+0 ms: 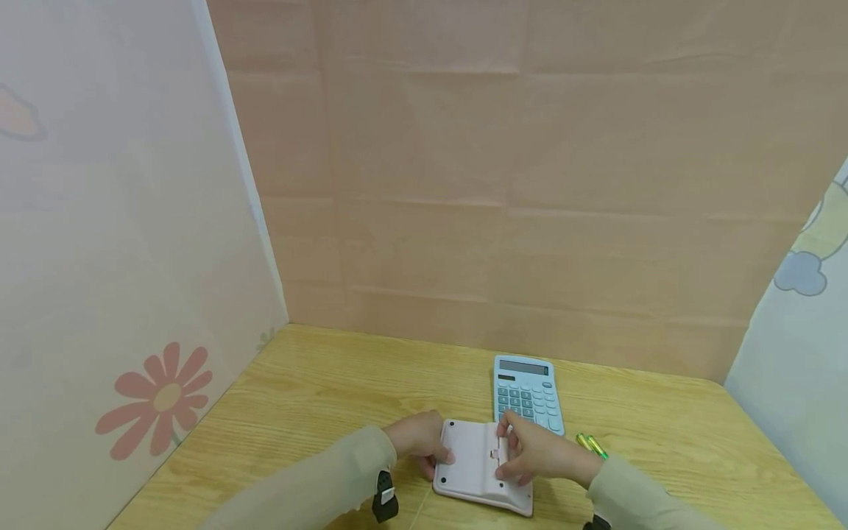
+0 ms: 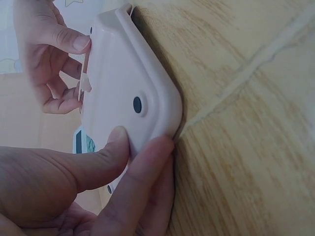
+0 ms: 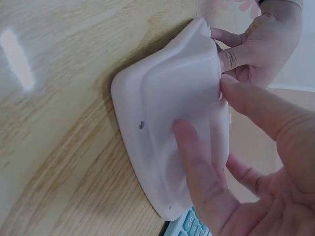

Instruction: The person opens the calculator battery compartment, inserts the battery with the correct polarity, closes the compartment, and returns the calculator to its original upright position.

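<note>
Because the pink device [image 1: 469, 456] lies with its back upward on the bench [image 1: 371, 375], at the near side of the blue calculator [image 1: 527, 390] and to the left of the green batteries [image 1: 597, 446], one sees a rubber foot [image 2: 137, 104] but not its front. I judge that it is light, with a stiff and rather smooth plastic shell, so it may slide if nobody steadies it. The battery cover [image 1: 503, 446] seems thinner, and its latch tab [image 2: 85, 82] is probably the most fragile part. A good hold is the left edge, which the left hand [image 1: 419, 434] grips, thumb upon the back and fingers against the side. The right hand [image 1: 539, 450] has its thumb and fingers bent, pinching the battery cover from its near and far ends. As for direction, the long axis goes from left to right, the right end turned slightly nearer. Which end is the top of the hidden front, I cannot tell.
</note>
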`<state>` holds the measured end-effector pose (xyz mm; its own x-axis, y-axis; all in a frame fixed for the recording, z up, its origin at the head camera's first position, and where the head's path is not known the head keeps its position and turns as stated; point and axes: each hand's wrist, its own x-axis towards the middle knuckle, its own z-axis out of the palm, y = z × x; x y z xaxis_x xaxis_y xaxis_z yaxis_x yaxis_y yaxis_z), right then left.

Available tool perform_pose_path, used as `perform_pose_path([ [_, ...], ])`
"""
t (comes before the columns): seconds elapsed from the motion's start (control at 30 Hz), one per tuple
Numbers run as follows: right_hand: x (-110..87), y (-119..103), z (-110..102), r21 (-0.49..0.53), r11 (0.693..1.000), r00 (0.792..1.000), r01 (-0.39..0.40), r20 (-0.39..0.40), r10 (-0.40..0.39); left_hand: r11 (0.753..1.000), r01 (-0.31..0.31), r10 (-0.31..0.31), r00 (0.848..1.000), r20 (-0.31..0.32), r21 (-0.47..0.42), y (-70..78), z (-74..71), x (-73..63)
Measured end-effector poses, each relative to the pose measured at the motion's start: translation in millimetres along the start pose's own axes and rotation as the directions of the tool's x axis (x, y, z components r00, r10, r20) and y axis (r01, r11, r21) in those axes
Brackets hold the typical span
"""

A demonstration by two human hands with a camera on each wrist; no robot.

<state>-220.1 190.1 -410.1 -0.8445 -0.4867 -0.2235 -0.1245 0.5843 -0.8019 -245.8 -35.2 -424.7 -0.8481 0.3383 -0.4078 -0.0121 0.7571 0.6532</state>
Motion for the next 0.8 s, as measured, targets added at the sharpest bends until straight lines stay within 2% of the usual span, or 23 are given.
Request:
perform_pose_path([
  [0.2,-0.9,-1.3,0.0,-0.122,0.992,0.998,0.028,-0.047,-0.034,1.0,-0.002,0.002,1.0,0.001,-0.012,0.2,0.3,-0.8],
  [0.4,0.3,-1.6,-2.2,-0.248,0.964,0.994,0.097,-0.031,-0.108,1.0,-0.009,0.009,1.0,-0.002,-0.02,-0.2,0.4,-1.7],
  [0.8,2.4,-2.9,-3.8,-0.287,0.948,0.988,0.136,-0.032,-0.151,1.0,-0.01,0.009,1.0,-0.004,-0.008,-0.5,0.8,-0.7],
])
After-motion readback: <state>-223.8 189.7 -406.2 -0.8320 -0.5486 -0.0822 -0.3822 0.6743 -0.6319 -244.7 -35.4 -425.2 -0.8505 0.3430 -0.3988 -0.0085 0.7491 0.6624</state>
